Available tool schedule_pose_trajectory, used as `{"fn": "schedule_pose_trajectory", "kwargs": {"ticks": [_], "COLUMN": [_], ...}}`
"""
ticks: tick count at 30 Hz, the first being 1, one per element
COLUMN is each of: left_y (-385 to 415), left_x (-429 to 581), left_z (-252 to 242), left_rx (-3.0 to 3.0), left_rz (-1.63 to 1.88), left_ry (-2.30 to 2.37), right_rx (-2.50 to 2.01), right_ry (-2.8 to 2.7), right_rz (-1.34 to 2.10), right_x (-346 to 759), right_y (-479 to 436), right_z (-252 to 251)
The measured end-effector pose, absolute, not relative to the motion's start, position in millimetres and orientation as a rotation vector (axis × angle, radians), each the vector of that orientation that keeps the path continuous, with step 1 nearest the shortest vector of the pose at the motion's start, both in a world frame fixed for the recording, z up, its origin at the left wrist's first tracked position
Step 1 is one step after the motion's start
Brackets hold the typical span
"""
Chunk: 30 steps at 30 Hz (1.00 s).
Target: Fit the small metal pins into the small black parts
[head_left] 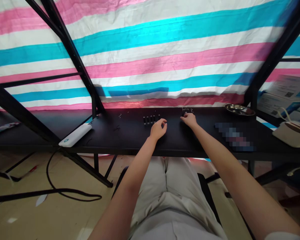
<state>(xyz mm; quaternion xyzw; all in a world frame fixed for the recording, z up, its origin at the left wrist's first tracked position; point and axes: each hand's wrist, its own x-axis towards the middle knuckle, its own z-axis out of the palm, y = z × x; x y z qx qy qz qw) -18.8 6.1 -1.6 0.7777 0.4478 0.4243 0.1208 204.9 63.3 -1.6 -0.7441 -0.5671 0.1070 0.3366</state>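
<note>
Small black connectors (150, 120) stand in a row on the black worktop (120, 140). The left hand (158, 130) rests just in front of the row, its grip half curled and apparently empty. Right of the row, the right hand (189, 119) bends its grip over a wire-tipped black cluster (186, 110), any hold unclear. Well left of the row lies a white power bank (75, 134); well right, a steel dish (240, 109)

A pixelated patch (233, 136) on the tabletop (120, 140) hides whatever lies there. The small black pieces (150, 120) and the thin wire-like bits (187, 109) near the right hand (188, 119) are too small to make out, and its fingers cover part of them. The picture's right edge cuts off the printed boxes (285, 96).
</note>
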Motion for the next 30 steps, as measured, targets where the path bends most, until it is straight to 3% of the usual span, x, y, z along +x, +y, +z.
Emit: {"fn": "schedule_pose_trajectory", "kwargs": {"ticks": [25, 30], "left_y": [7, 6], "left_x": [-20, -19], "left_z": [-3, -2], "left_rx": [2.256, 2.252], "left_rz": [1.203, 1.186], "left_ry": [1.313, 1.330], "right_rx": [-2.082, -2.096], "right_ry": [-1.489, -1.599], "right_rz": [0.310, 0.442], "right_x": [228, 236], "right_y": [91, 99], "right_z": [-4, 0]}}
